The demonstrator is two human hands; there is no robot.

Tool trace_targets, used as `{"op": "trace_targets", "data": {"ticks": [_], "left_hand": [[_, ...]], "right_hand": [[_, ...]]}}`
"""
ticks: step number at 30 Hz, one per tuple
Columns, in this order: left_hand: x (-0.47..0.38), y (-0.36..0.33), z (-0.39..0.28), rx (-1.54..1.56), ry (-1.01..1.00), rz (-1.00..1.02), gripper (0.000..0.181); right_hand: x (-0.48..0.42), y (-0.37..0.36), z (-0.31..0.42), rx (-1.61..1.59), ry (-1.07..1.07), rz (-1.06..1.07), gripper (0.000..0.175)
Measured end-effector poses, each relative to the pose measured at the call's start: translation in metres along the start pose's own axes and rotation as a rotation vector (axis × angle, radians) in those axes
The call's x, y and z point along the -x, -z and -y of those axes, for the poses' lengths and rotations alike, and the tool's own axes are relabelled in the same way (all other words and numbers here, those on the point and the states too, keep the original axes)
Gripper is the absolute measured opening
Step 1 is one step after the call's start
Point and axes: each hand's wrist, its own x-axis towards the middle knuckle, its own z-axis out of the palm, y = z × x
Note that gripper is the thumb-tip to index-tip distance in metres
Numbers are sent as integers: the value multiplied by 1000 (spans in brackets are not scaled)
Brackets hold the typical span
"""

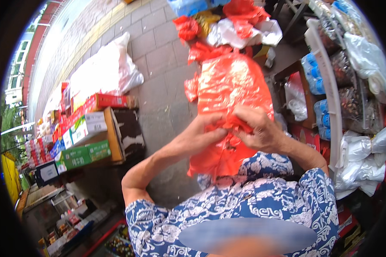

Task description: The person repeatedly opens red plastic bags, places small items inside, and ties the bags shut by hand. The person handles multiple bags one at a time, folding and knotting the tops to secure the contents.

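A large red plastic bag (234, 80) stretches out in front of me, its shiny, wrinkled film catching the light. My left hand (207, 131) pinches gathered film near the bag's middle. Close beside it, my right hand (255, 128) grips the same bunched part, thumb and fingers bent around it. Below both hands, more red film (217, 157) hangs down over my lap, against the blue-and-white patterned clothing (263, 163). What the bag holds is hidden.
Red, white and yellow plastic bags (228, 29) pile up beyond the bag. Left, cartons (87, 154) stand on a display near a white sack (99, 67) on the paving (154, 86). Right are a white-rimmed rack (333, 122), bagged dried goods (350, 99) and water bottles (321, 119).
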Motion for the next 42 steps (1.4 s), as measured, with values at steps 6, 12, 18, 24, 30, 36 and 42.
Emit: {"op": "trace_targets", "data": {"ticks": [6, 12, 18, 24, 30, 36, 42], "left_hand": [[-10, 2, 0, 16, 282, 88, 32], [-8, -2, 2, -282, 170, 163, 34], [-4, 0, -1, -351, 165, 177, 27], [-1, 5, -1, -368, 175, 236, 24], [28, 9, 2, -232, -71, 544, 16], [81, 46, 18, -245, 115, 269, 15], [37, 37, 26, 114, 273, -26, 23]], "right_hand": [[0, 6, -6, -137, -175, 144, 10], [0, 12, -7, -254, -362, 345, 14], [6, -5, -25, -508, -420, 434, 26], [7, -8, -12, -865, -452, 423, 34], [41, -31, 17, -1055, -370, 391, 29], [78, 53, 30, -1325, -466, -73, 30], [53, 49, -39, -1228, -318, -415, 37]]}}
